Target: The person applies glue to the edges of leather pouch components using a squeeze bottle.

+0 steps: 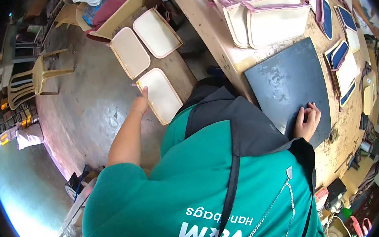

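Left hand (141,102) with fingers extended, grasping nothing, touches the edge of the nearest cream panel (160,95) — one of three lying on a low bench (181,68) beside the worktable (219,40) — while the right hand (307,121), fingers loosely curled and empty, rests on the dark mat (284,80).

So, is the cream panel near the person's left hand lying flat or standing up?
Lying flat. The cream panel shows its whole face on the bench, and the left hand touches its edge.
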The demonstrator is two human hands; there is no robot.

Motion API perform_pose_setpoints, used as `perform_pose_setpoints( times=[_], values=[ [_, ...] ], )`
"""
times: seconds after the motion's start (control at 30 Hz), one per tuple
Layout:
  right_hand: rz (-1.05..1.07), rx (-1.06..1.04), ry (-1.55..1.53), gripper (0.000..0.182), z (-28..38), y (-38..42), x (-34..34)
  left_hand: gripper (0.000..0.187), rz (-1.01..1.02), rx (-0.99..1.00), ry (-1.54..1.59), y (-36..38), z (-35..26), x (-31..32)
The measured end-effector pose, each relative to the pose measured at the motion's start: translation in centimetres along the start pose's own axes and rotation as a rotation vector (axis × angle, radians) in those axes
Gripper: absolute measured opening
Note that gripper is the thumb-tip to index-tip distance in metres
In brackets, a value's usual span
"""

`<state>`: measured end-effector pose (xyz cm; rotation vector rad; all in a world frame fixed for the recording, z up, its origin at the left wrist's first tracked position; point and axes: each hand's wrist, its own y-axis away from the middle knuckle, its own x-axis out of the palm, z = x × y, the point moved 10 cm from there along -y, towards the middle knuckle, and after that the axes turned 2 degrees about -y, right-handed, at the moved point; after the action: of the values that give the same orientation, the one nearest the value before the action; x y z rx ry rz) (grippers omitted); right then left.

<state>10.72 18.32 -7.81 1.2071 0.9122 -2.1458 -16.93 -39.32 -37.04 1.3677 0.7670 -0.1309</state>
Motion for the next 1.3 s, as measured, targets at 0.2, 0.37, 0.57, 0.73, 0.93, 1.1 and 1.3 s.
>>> perform_pose_setpoints(
  times=[0.2,0.37,0.57,0.73,0.93,1.1,1.3],
  values=[
    [0.007,-0.018,0.011,0.015,-0.3,-0.2,0.3,0.06,-0.543,0.435,-0.333,8.4,-6.6,-3.7],
    [0.004,-0.04,0.031,0.015,-0.5,-0.2,0.4,0.066,-0.816,0.811,-0.473,11.0,-9.6,1.7],
    [-0.003,-0.02,0.01,0.015,-0.4,-0.1,0.3,0.069,-0.726,0.646,-0.435,9.6,-10.0,0.2],
    [0.004,-0.015,0.018,0.015,0.0,-0.2,0.2,0.074,-0.886,0.702,-0.314,7.0,-12.5,-1.6],
    [0.011,0.011,0.004,0.014,-0.3,-0.1,0.3,0.07,-0.86,0.526,-0.357,2.5,-13.9,-0.9],
    [0.01,0.008,0.02,0.014,-0.3,-0.2,0.3,0.069,-0.871,0.554,-0.377,1.6,-14.0,-1.5],
    [0.009,-0.009,0.021,0.014,-0.5,-0.1,0.3,0.068,-0.898,0.594,-0.29,0.1,-14.5,-2.9]
  ],
)
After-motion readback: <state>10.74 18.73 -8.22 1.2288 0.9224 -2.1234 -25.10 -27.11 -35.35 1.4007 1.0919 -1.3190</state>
